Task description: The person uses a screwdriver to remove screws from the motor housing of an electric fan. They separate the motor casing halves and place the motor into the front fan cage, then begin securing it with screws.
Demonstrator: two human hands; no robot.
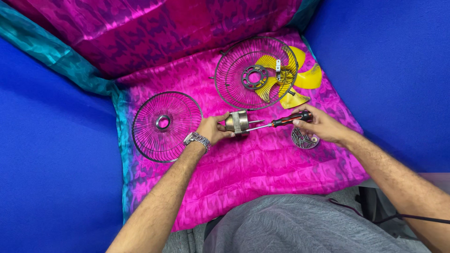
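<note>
While hands work the motor point(236, 122), fan guards point(166, 125) flank it.

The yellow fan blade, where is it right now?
In the head view, the yellow fan blade lies upper right on the pink cloth, partly under the wire grille, beyond the right hand.

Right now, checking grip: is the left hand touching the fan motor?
Touching. The head view shows the left hand with its fingers wrapped around the fan motor.
</note>
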